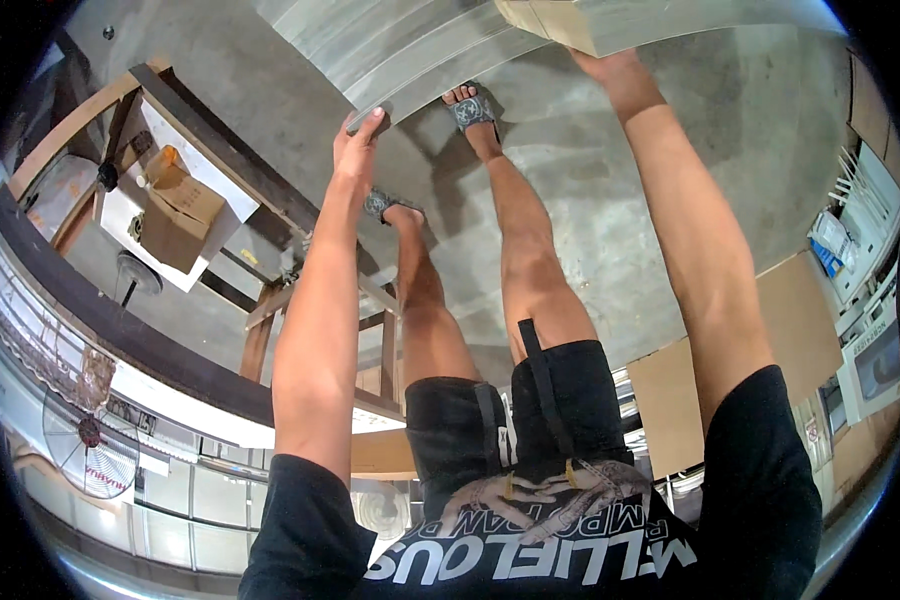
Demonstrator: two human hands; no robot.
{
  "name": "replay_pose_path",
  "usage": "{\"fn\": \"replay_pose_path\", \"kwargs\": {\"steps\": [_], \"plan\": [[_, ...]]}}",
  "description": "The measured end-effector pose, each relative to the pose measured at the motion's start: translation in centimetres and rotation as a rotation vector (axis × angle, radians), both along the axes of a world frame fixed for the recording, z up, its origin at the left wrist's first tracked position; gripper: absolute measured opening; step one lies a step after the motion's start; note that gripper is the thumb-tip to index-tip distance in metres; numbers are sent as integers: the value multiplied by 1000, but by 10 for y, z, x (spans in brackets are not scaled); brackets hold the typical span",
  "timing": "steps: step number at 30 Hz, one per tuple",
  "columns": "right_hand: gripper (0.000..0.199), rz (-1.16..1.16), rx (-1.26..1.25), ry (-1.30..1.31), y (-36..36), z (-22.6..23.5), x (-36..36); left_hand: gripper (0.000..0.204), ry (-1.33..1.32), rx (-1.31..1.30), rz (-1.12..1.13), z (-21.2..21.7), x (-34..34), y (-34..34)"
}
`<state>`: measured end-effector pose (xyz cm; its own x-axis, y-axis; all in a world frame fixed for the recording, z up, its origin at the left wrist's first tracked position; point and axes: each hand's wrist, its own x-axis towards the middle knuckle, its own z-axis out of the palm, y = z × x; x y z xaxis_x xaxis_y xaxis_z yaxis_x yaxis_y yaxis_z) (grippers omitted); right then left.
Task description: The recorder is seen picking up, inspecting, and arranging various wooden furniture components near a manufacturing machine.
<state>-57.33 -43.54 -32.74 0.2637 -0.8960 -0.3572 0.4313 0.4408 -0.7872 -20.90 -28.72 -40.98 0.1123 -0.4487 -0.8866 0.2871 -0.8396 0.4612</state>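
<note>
A large silvery-grey sheet (pixel 430 65), apparently metal, spans the top of the head view. My left hand (pixel 360 135) is closed on its near left corner, thumb on top. Farther right, my right hand (pixel 610 65) grips the near edge, where a piece of tan cardboard (pixel 560 22) lies over the sheet. The cardboard and sheet hide most of the right fingers. Both arms reach forward, and the sheet's far part runs out of the picture.
Grey concrete floor (pixel 670 230) lies under my sandalled feet. To the left stands a wooden frame (pixel 260 330) with an open cardboard box (pixel 180 215) on a white board. Flat cardboard (pixel 795 320) and a white appliance (pixel 875 355) stand at the right. A fan (pixel 90 430) is at the lower left.
</note>
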Motion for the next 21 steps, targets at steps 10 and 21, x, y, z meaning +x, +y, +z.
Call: {"fn": "replay_pose_path", "kwargs": {"steps": [10,21], "plan": [[55,473,-474,788,-14,18,8,63,99,-51,41,14,-16,-11],[57,528,-633,1264,-8,31,-13,74,102,6,-20,15,-11,-14]]}}
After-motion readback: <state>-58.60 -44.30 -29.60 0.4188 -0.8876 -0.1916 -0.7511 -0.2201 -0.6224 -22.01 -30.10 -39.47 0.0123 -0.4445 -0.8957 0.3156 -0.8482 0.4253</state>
